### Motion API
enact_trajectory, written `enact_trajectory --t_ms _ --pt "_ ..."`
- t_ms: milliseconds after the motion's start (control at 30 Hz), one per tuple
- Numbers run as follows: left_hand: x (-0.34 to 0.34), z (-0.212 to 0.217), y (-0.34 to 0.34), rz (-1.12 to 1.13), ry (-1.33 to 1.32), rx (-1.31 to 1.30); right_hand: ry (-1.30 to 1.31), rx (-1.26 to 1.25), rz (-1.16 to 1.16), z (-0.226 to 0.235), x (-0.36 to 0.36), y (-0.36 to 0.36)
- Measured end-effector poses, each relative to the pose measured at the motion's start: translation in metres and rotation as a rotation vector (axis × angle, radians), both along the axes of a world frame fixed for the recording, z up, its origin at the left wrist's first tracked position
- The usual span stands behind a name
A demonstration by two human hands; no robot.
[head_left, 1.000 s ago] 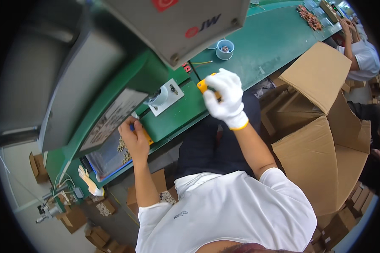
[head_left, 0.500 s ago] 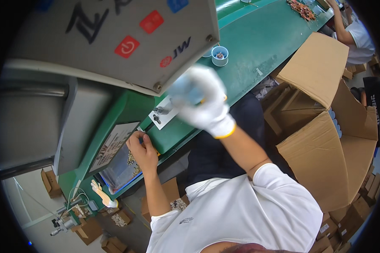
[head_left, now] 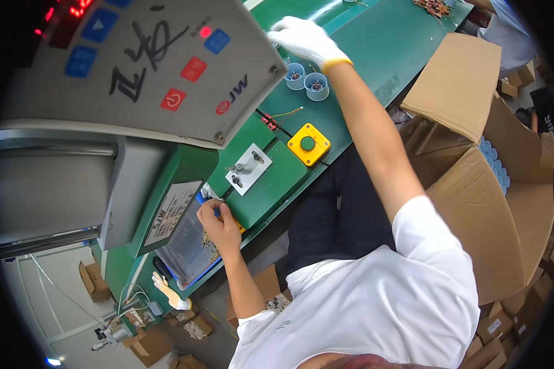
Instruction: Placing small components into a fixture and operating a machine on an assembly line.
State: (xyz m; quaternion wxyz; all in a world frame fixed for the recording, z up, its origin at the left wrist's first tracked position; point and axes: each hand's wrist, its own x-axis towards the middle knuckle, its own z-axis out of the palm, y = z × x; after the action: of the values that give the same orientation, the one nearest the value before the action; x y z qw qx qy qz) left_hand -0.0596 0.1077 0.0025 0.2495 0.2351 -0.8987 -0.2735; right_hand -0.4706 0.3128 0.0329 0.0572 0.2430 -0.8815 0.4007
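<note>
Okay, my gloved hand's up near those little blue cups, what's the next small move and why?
Probably lower the gloved right hand onto the nearer blue cup and pick it up. The hand is stretched out just above the two cups, and the white fixture plate beside the yellow button box looks unloaded. The left hand rests at the parts tray.

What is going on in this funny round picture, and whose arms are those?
The picture comes from a camera worn on a person's head, looking down, so it bends at the edges. The arms are that person's own. The left hand is bare and rests at a blue tray of tiny parts. The right hand wears a white glove and stretches far out over a long green table, just above two small blue cups. I cannot tell if it holds anything. A yellow box with a green button sits on the table. The big grey panel with coloured buttons belongs to a machine.
</note>
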Motion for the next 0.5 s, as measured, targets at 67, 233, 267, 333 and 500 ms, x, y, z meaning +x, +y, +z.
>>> enact_trajectory --t_ms 67,233,267,333,500 --pt "-0.004 0.008 0.004 0.0 0.007 0.025 0.086 -0.18 -0.106 -0.005 0.053 0.041" --pt "-0.004 0.001 0.001 -0.021 0.014 -0.003 0.074 -0.09 -0.189 -0.04 0.122 0.064" --pt "-0.002 0.001 -0.001 -0.001 0.001 0.005 0.063 -0.037 -0.171 -0.032 0.122 0.065" --pt "-0.007 0.003 -0.008 -0.057 0.001 -0.117 0.045 0.065 -0.126 -0.018 0.126 0.059" --pt "-0.008 0.0 -0.01 -0.037 0.057 -0.06 0.002 -0.462 -0.261 -0.026 0.175 0.045"
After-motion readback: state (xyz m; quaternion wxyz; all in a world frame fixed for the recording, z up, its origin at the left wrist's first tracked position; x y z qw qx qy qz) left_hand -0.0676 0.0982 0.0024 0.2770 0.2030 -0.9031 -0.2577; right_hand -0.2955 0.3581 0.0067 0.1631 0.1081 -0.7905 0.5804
